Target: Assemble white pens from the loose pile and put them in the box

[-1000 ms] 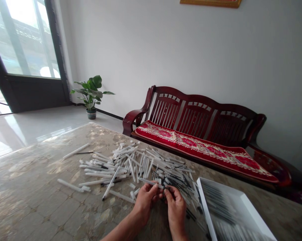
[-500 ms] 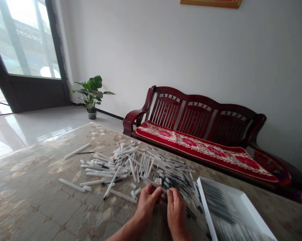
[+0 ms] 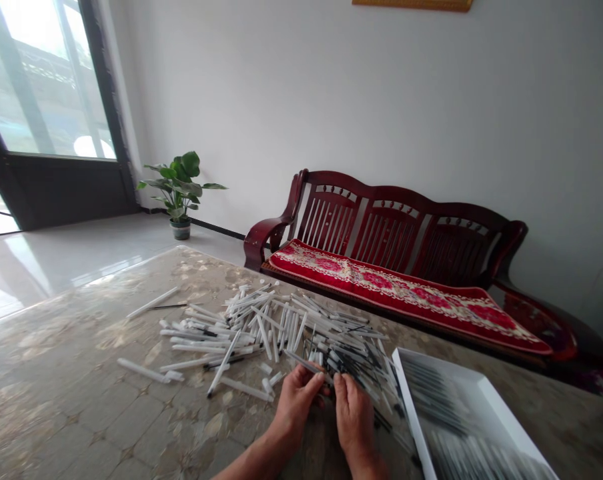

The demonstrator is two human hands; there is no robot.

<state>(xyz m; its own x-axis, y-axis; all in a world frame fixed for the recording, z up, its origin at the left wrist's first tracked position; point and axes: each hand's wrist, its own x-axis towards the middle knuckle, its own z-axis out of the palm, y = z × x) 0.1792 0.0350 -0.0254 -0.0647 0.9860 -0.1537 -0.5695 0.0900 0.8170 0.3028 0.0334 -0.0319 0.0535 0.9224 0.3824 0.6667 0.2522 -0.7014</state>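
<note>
My left hand (image 3: 296, 403) and my right hand (image 3: 354, 417) meet at the near edge of a marble-patterned table (image 3: 71, 393). The left fingers pinch a white pen barrel (image 3: 305, 364) that points up and to the left. My right hand's fingers are curled close against its near end, and what they hold is too small to make out. Just beyond both hands lies a wide pile of white pen barrels and black refills (image 3: 271, 330).
A white box (image 3: 474, 427) with dark pens in rows sits at the right of the table. Behind the table stands a dark red wooden bench (image 3: 396, 240) with a red cushion. A potted plant (image 3: 181, 190) stands by the wall near a glass door (image 3: 36, 100).
The view has shifted slightly left and down. Both hands stay together at the same spot on the pen barrel, with the fingers a little closer.
</note>
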